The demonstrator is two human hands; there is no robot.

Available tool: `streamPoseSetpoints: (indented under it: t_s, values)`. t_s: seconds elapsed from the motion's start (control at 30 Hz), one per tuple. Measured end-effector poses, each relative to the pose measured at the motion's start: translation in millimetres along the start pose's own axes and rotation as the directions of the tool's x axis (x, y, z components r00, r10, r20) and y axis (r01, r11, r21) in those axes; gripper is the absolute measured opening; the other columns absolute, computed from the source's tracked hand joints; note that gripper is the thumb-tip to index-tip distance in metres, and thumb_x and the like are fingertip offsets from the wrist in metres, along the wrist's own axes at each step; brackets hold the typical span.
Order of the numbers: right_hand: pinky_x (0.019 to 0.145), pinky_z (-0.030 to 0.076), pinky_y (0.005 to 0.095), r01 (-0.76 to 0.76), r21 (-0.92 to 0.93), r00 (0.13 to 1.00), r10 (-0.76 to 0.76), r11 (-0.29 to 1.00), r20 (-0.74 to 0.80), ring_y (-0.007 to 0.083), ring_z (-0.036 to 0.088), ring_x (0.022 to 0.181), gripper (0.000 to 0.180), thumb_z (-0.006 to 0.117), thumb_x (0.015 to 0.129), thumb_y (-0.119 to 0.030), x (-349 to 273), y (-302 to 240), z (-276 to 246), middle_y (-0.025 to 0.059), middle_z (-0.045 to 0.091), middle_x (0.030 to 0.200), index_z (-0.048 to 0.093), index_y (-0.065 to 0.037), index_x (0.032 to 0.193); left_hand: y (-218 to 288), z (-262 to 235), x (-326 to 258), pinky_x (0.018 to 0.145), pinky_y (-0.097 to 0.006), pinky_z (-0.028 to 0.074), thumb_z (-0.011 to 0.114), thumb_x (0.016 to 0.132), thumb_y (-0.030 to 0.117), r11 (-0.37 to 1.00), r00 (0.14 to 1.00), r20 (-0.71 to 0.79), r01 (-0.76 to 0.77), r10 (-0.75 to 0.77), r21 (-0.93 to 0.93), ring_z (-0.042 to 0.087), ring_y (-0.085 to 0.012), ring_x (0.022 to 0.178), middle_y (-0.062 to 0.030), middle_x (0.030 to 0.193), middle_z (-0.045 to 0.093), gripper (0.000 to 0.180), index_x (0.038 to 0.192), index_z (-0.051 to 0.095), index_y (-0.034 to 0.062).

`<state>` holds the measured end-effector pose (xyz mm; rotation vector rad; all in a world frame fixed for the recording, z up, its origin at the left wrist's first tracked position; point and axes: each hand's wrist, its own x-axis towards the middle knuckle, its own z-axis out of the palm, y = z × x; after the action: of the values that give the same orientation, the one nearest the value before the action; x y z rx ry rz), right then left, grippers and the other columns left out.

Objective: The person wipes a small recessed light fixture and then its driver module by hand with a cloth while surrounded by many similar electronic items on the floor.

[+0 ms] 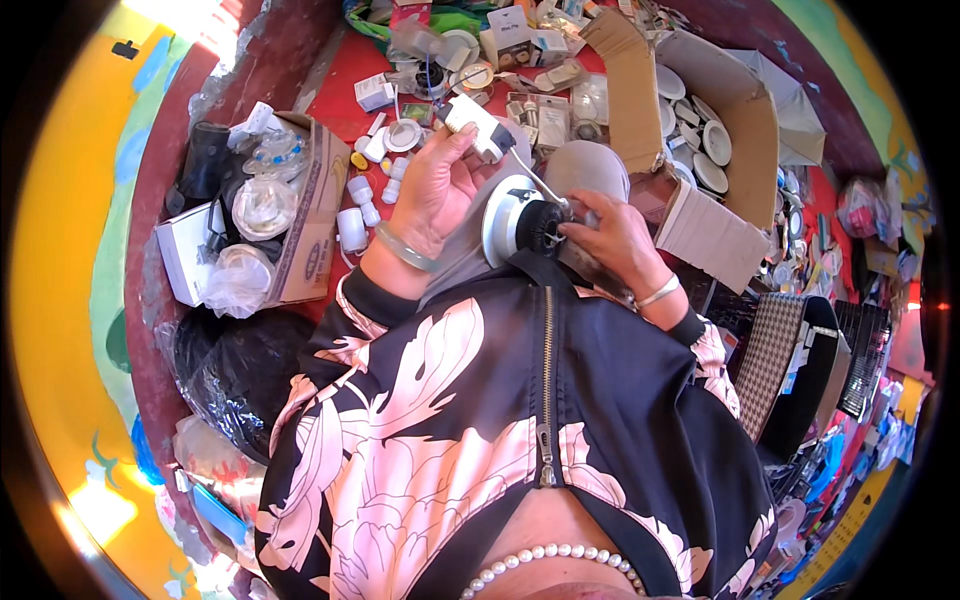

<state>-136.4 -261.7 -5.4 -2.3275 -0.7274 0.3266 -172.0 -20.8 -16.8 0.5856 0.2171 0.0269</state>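
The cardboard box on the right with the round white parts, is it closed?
No, the cardboard box on the right stands with its flaps open, and the round white parts inside it are in plain view.

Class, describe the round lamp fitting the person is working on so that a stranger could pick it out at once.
Start at the open cardboard box of white fittings on the red floor, then drop down-left to the person's two hands. The downlight fixture sits between them, steadied by the right hand while the left hand holds a white-handled screwdriver. Unlike the small white parts scattered nearby, it has a wide silvery rim and black finned back.
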Motion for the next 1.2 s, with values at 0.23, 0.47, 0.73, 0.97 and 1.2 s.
streamPoseSetpoints:
  t_s: [0.23, 0.47, 0.73, 0.97, 1.2]
  values:
    - [0.066, 0.046, 0.0389, 0.041, 0.035, 0.998, -0.043, 0.999, 0.054, 0.0302, 0.061, 0.073, 0.024, 0.067, 0.076, -0.021, 13.2, 9.2, 7.6, 0.0161, 0.061, 0.080, 0.067, -0.004, 0.093, -3.4, -10.3, -4.8, 0.089, -0.037, 0.050, 0.057, 0.089, 0.016, 0.988, 0.989, -0.022, 0.148, -0.147, 0.040, 0.061, -0.0252, 0.099, -0.0130, 0.102, 0.063, 0.029, 0.113, 0.053, 0.0016]
    - [0.058, 0.044, 0.0336, 0.122, 0.193, 0.989, -0.134, 0.974, 0.054, 0.0265, 0.057, 0.062, 0.017, 0.067, 0.078, -0.015, -6.8, -19.1, -21.3, 0.0145, 0.059, 0.072, 0.065, 0.000, 0.086, -12.1, -23.2, -10.5, 0.086, -0.035, 0.052, 0.053, 0.092, 0.026, 0.965, 0.965, 0.041, 0.258, -0.260, 0.053, 0.061, -0.0271, 0.100, -0.0166, 0.105, 0.063, 0.035, 0.117, 0.050, 0.0008]
    - [0.055, 0.042, 0.0311, 0.069, 0.345, 0.994, -0.094, 0.936, 0.056, 0.0180, 0.055, 0.059, 0.019, 0.069, 0.079, -0.016, -2.7, -46.9, -34.5, 0.0124, 0.058, 0.067, 0.065, 0.002, 0.084, -15.5, -18.1, -16.7, 0.089, -0.034, 0.045, 0.047, 0.095, 0.033, 0.932, 0.988, 0.108, 0.066, -0.111, 0.357, 0.058, -0.0212, 0.103, -0.0133, 0.109, 0.062, 0.039, 0.116, 0.052, 0.0008]
    - [0.049, 0.038, 0.0302, 0.097, 0.449, 0.995, -0.103, 0.888, -0.011, 0.0071, 0.043, 0.055, 0.026, 0.069, 0.078, -0.021, 27.3, -62.5, -38.7, 0.0089, 0.050, 0.057, 0.064, 0.004, 0.078, -11.6, -16.8, -36.4, 0.107, -0.037, 0.025, 0.078, 0.070, 0.021, 0.189, 0.821, 0.571, -0.562, 0.006, 0.805, 0.036, -0.0270, 0.129, -0.0164, 0.136, 0.040, 0.064, 0.124, 0.048, 0.0065]
    - [0.047, 0.035, 0.0301, 0.119, 0.326, 0.992, -0.129, 0.938, 0.009, 0.0061, 0.038, 0.056, 0.032, 0.069, 0.079, -0.025, 39.9, -83.7, -46.6, 0.0071, 0.044, 0.054, 0.060, 0.005, 0.073, -20.1, -12.2, -37.3, 0.106, -0.037, 0.028, 0.083, 0.063, 0.024, 0.158, 0.849, 0.523, -0.528, 0.078, 0.834, 0.036, -0.0299, 0.128, -0.0195, 0.135, 0.037, 0.093, 0.135, 0.029, -0.0004]
